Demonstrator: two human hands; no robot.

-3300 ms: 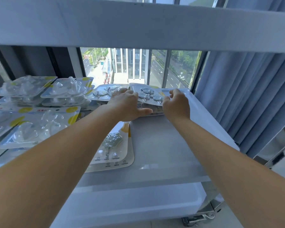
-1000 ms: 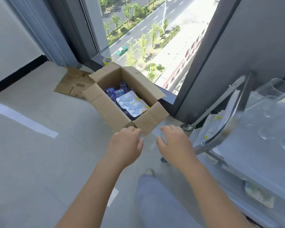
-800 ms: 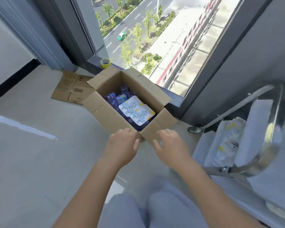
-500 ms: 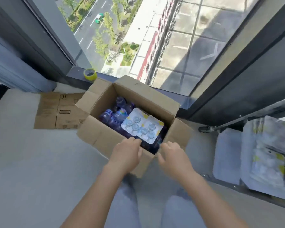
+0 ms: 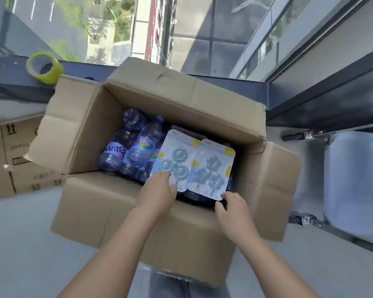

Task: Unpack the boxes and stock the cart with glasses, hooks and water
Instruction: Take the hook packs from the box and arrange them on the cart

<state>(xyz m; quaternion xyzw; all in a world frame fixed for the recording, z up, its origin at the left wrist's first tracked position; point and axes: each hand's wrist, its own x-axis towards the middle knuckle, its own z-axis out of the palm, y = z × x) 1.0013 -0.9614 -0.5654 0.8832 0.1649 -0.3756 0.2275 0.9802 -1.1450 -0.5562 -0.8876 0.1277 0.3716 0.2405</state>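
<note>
**My arms and what I'm wearing**

Both my forearms are bare all the way to the bottom edge of the view, with no sleeve, cuff, watch or bracelet on either. My left hand (image 5: 159, 195) has no glove and no ring that I can make out. My right hand (image 5: 233, 211) is the same, ungloved and plain. My nails look short and unpainted, though they are blurred. Below, between my arms, my legs (image 5: 181, 287) show in light grey-blue trousers.
</note>
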